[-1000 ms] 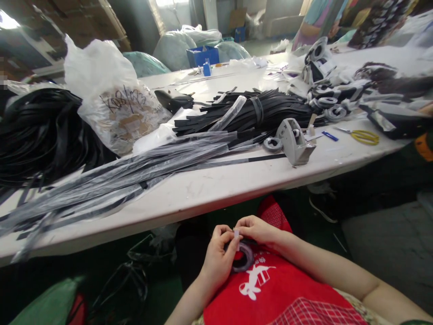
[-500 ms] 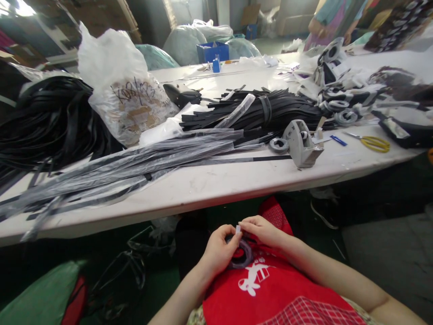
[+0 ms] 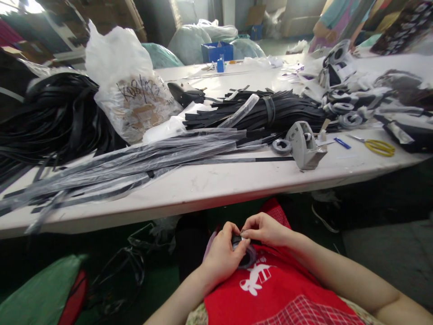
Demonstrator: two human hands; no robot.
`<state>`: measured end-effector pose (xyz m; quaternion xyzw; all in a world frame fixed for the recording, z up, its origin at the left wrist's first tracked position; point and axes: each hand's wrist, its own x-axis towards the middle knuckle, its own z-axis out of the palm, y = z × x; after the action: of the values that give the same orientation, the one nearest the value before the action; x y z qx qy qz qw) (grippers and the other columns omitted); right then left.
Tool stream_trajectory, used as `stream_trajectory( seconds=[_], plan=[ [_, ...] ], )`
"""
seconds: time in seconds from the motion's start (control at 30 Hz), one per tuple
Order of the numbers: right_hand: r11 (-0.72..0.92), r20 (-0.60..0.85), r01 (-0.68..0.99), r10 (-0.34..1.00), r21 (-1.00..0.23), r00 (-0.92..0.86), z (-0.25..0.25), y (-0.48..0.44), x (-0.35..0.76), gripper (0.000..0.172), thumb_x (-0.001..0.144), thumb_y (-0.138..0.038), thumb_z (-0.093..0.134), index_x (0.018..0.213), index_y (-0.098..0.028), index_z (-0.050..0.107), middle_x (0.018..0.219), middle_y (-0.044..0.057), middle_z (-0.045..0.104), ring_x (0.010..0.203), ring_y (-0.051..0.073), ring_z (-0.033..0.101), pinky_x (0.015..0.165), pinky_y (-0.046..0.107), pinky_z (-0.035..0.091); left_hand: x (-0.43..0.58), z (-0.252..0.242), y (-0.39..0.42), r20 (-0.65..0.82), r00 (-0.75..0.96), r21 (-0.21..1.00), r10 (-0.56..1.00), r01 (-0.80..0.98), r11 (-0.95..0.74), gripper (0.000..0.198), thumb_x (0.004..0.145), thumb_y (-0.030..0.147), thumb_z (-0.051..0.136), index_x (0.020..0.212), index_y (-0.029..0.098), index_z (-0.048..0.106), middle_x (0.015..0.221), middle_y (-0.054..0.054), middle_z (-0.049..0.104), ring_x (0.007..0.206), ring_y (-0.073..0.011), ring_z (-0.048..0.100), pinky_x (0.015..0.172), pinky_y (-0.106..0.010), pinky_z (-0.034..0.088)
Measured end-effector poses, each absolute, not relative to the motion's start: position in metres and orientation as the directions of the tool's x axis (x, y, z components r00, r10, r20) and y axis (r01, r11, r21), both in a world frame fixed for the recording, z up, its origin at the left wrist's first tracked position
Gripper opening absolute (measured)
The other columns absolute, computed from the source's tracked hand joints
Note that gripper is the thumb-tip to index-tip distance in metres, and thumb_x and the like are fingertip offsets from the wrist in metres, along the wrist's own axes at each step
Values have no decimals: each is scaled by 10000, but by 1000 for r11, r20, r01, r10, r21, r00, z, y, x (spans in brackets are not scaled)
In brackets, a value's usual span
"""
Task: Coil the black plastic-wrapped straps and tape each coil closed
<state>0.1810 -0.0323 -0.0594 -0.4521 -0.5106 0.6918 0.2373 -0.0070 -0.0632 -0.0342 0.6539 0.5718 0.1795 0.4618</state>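
Note:
A coiled dark strap (image 3: 250,258) with a purplish, shiny wrap lies in my lap, its lower edge against the red apron (image 3: 233,298). My left hand (image 3: 219,255) is closed round its left side, covering much of the ring. The thumb lies over the top of the coil. My right hand (image 3: 267,229) is closed in a pinch at the coil's upper edge. Between the fingertips of both hands shows a sliver of a small white label (image 3: 242,238), mostly hidden by fingers.
On the white table (image 3: 216,185) ahead lie plastic-wrapped straps (image 3: 162,155), a bundle of black straps (image 3: 291,108), a grey tape dispenser (image 3: 304,146), a wrapped coil (image 3: 281,146) and yellow scissors (image 3: 379,147). A marked plastic bag (image 3: 135,99) stands left. Across the table is another person (image 3: 333,27).
My right fingers have come down onto the white label, which now shows less. My left hand has shifted slightly right and turned over more of the coil. The view has moved a little.

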Motion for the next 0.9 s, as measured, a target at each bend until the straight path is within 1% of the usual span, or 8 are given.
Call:
stream_trajectory(
  seconds=[0.13,0.27,0.4,0.53,0.63,0.73,0.8,0.9],
  plan=[
    [-270,-329,195,849,-943,-414,-60,-34,179,241,748,-357,727,721,-119,702,676,36,699,582,114,567,553,224,428,-13,-32,-58,-449,399,881,800,349,320,239,810,412,567,914,200,530,789,-19,642,716,-185,608,665,-313,452],
    [-214,-323,274,829,-938,-457,-56,-31,182,223,770,-347,700,751,-125,717,711,44,720,608,128,597,572,229,452,-17,-34,-58,-571,494,806,656,184,563,268,801,438,559,862,178,538,654,-23,668,608,-161,616,598,-279,456],
    [-26,-260,422,821,-906,-508,-43,-30,183,163,814,-295,653,760,-154,714,733,33,719,653,141,627,604,233,462,-14,-35,-59,-606,458,770,651,130,625,251,762,409,589,841,178,533,634,-34,692,494,-122,562,498,-229,407],
    [332,-65,608,841,-721,-537,-31,-33,180,183,888,-266,568,803,-188,709,800,42,706,725,160,639,664,260,462,-10,-38,-60,-622,410,736,667,15,677,247,719,383,640,813,169,561,605,-43,690,443,-101,515,451,-202,364],
    [441,-17,630,811,-639,-585,-26,-39,179,230,935,-278,502,888,-192,710,856,55,701,761,172,648,706,279,495,-9,-40,-61,-629,359,710,690,-97,697,232,702,358,674,781,158,586,586,-27,667,444,-91,501,440,-189,350],
    [525,4,601,756,-603,-655,-23,-49,176,305,952,-286,469,1176,-169,641,1082,97,678,971,212,640,883,330,529,-10,-43,-61,-621,297,687,726,-240,686,219,692,329,702,759,142,609,568,5,625,457,-73,486,456,-174,364],
    [584,44,591,731,-557,-681,-23,-55,173,440,931,-263,490,1347,-122,515,1279,143,595,1175,253,560,1043,391,473,-11,-46,-60,-612,259,669,747,-335,664,196,655,276,713,755,132,627,606,6,629,505,-80,520,494,-179,408],
    [647,112,593,715,-479,-690,-25,-59,171,535,898,-201,493,1414,-73,430,1418,180,491,1327,290,441,1151,462,378,-9,-48,-56,-593,244,643,768,-431,633,173,615,213,698,757,136,636,666,-2,646,574,-107,565,539,-205,459]
  ],
)
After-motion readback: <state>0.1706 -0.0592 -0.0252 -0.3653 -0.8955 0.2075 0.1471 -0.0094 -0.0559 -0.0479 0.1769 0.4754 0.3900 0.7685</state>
